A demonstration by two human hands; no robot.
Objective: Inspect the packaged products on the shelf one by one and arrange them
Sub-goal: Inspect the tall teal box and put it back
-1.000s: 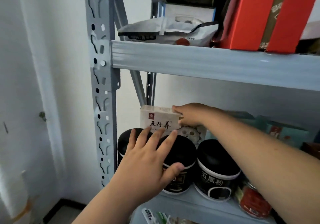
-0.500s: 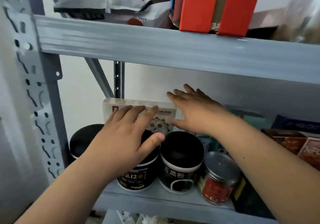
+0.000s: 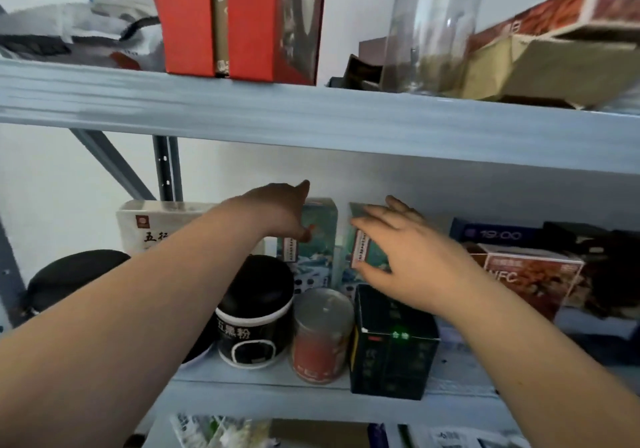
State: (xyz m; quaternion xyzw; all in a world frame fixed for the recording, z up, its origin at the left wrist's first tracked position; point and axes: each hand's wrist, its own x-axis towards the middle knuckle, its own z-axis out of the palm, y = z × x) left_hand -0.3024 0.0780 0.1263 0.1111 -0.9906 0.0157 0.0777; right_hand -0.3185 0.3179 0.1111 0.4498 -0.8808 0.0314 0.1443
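– Spread and almost straight, the fingers of the right hand point(image 3: 401, 260) lie across the face of a teal patterned cardboard carton point(image 3: 370, 255), thumb below them. Touching, not clasping, I'd judge.
– And the left hand point(image 3: 277, 219)?
– Against the twin teal carton point(image 3: 320, 226), just at nine o'clock of the first. Its thumb points up. Whether its fingers wrap that carton I cannot tell, because blur hides them.
– Why both at once?
– Probably to square the pair, which stands upright at the back of the grey metal shelf point(image 3: 277, 402) with a slim gap between. Both arms reach over the front row: a black round tub with a white band point(image 3: 254, 312) at seven o'clock of the cartons, a red-labelled tin with a silver lid point(image 3: 322, 337) at six, and a dark green square box point(image 3: 391, 350) at five.
– Anything unreadable?
– Plenty. The left forearm covers half of a white flat carton with black characters point(image 3: 152, 226) at nine o'clock. Both teal labels are smeared. At three o'clock a blue box point(image 3: 491, 234) and an orange printed carton point(image 3: 526, 274) blur toward the edge. The teal cartons' bases sit hidden behind the front row.
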